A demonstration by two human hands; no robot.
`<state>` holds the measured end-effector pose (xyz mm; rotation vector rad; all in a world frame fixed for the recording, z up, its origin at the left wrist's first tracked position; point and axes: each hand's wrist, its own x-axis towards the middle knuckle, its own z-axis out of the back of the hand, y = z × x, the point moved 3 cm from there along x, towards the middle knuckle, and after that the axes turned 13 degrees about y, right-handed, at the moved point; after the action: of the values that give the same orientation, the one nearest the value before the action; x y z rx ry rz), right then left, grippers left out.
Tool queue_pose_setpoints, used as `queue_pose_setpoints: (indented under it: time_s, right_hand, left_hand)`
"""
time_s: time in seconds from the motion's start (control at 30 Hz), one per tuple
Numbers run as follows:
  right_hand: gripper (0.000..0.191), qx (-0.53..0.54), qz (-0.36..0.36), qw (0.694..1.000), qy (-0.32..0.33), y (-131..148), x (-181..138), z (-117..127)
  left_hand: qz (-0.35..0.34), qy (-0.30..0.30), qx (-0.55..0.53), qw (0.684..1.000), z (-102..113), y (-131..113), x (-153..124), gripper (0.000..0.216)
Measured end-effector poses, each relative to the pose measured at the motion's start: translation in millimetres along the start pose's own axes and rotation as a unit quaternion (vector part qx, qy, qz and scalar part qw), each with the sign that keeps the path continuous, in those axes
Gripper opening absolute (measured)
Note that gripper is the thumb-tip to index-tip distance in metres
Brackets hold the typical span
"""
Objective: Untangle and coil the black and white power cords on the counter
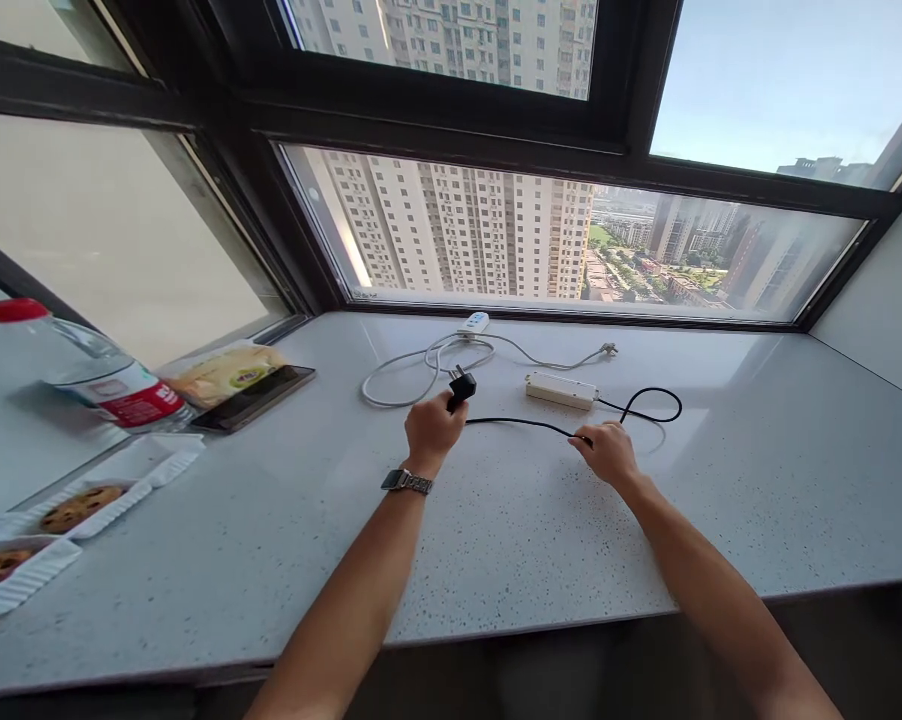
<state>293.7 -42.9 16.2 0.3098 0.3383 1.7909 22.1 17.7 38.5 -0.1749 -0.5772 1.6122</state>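
Observation:
My left hand (pixel 434 430) is closed around a black plug (pixel 462 386), its metal prongs pointing up and away from me. From it a black power cord (pixel 522 421) runs right to my right hand (pixel 607 450), whose fingers are closed on the cord. Past that hand the cord loops on the counter and enters the end of a white power strip (pixel 561 391), which lies just beyond my right hand. Behind my left hand lies a coiled white cable (pixel 391 402) with a small white socket block (pixel 474 323) and a plug (pixel 608 349) at its right end.
On the left of the speckled white counter (pixel 271 560) lie a red-capped bottle (pixel 132 385), a dark phone (pixel 260 397), a yellowish food packet (pixel 233 370) and white trays (pixel 155 460) with cookies (pixel 83 507). Dark-framed windows (pixel 458 235) stand behind. The counter's front edge is near me.

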Motion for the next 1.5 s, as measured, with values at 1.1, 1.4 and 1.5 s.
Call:
queue_pose_setpoints:
  time_s: [1.1,1.4,1.5]
  right_hand:
    - [0.051,0.089,-0.010,0.995,-0.045,6,8,-26]
    - [0.036,-0.017,0.019,1.000,-0.012,57,16,-49]
    - [0.026,-0.043,0.072,0.996,0.004,57,18,-48]
  left_hand:
    - [-0.019,-0.058,-0.704,0.708,-24,-10,4,0.027]
    - [-0.111,0.139,-0.614,0.769,-67,-63,-43,0.035]
    - [-0.111,0.158,-0.612,0.767,-69,-73,-46,0.035]
